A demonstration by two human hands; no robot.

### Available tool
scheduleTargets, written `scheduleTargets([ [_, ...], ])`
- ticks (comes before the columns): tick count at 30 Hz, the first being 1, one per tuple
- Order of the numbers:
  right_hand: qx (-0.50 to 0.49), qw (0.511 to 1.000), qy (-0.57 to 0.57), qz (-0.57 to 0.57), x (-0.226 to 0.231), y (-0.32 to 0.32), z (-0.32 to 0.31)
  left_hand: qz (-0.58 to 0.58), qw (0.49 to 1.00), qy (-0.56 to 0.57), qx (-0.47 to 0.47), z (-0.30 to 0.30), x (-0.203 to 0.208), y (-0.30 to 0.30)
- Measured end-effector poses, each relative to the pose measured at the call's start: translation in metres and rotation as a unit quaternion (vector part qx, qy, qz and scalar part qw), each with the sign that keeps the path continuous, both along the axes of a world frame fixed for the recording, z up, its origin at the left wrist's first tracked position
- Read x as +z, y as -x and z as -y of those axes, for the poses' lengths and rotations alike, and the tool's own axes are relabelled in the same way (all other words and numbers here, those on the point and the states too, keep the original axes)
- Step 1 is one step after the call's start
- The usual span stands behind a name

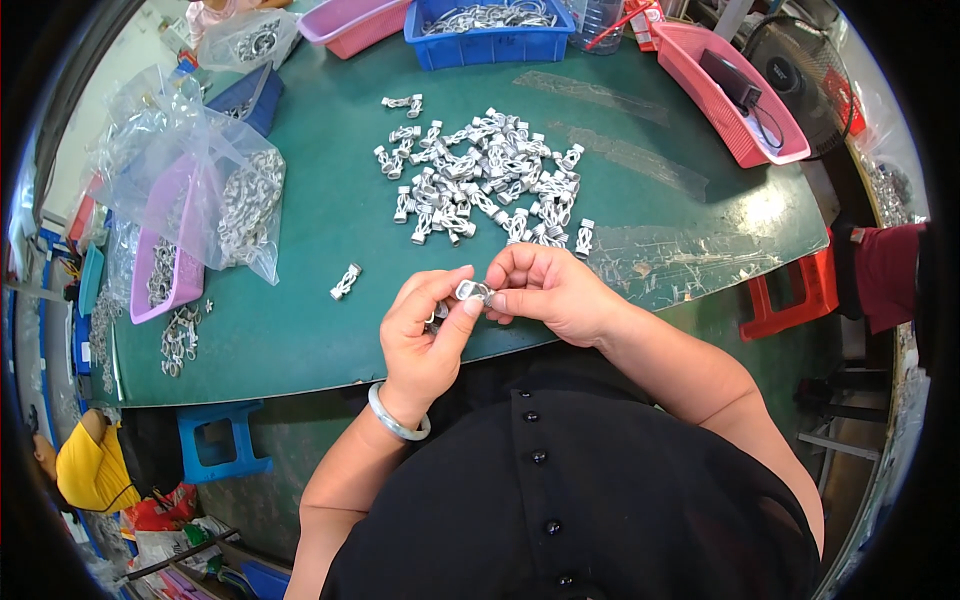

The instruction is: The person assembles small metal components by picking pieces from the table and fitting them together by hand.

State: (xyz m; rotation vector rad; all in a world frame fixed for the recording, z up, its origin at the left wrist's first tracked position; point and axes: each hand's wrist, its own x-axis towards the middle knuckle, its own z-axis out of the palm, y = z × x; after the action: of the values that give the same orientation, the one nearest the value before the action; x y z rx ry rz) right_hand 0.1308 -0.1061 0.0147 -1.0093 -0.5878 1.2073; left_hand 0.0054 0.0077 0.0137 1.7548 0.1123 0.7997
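Above the table's near edge, a small silvery metal clasp [472,291] with a loop is pinched between the fingertips of both my hands. My left hand [425,325], with a pale bangle at its wrist, grips the clasp from the left. Its curled fingers also hold more metal pieces [437,316], partly hidden. My right hand [550,297] pinches the clasp's right end between thumb and forefinger. Just beyond my hands lies a loose pile of similar silvery pieces [480,175], each with a looped body and a thicker end. One single piece [345,281] lies left of my left hand.
On the green table [320,180], a plastic bag of metal parts [250,205] and a pink basket [160,260] stand left. A blue bin [490,50] of metal parts is at the back. A pink basket [700,90] with a black device and a fan [790,75] stand right.
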Motion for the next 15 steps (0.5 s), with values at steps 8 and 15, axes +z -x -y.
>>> scheduleTargets([
  [8, 0.006, 1.000, 0.011, 0.003, 0.0056, -0.0003, 0.0016, -0.075, 0.939, 0.337, -0.002, -0.0015, -0.0022, -0.0034],
  [15, 0.012, 1.000, -0.010, -0.015, 0.0060, -0.0007, 0.0008, -0.101, 0.879, 0.465, -0.041, -0.0069, -0.0028, -0.0061],
])
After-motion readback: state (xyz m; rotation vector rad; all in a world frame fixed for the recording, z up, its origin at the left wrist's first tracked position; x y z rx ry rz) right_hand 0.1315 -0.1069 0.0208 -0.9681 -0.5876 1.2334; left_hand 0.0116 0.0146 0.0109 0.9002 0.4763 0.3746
